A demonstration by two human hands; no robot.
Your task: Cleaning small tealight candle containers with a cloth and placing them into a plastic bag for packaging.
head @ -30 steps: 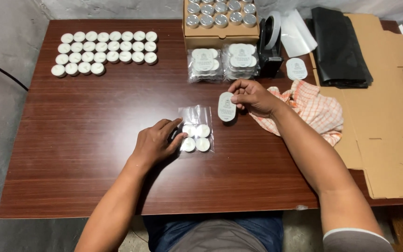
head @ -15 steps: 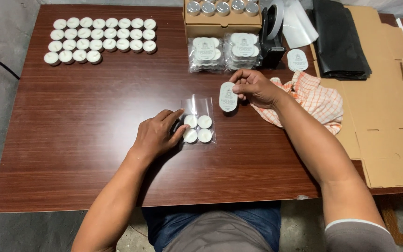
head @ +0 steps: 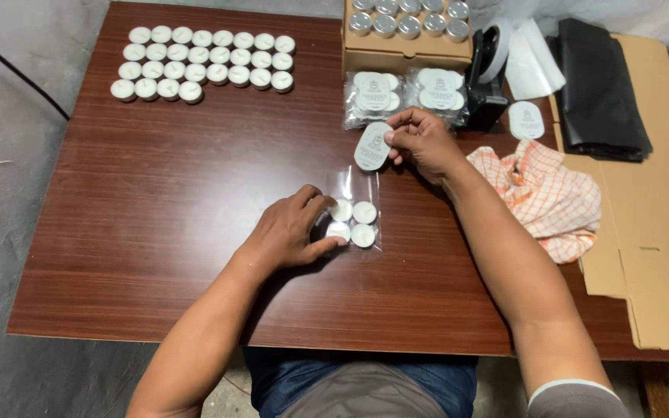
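Note:
A clear plastic bag [head: 356,209] with several white tealight candles [head: 364,234] lies on the brown wooden table [head: 180,201]. My left hand [head: 292,232] rests on the bag's left side, fingers pressing against the candles. My right hand [head: 421,141] is raised just beyond the bag and pinches a white oval sticker label [head: 372,146] by its right edge.
Rows of loose tealights [head: 203,66] sit at the far left. A cardboard box of silver-cupped candles [head: 408,27] stands at the back, with two filled bags [head: 404,97] before it. A tape dispenser [head: 488,73], orange checked cloth [head: 551,197], black bag [head: 602,89] and flat cardboard [head: 660,232] lie right.
My right hand has kept hold of the label and turned it slightly over the bag. My left hand stays on the bag. The view has shifted a little.

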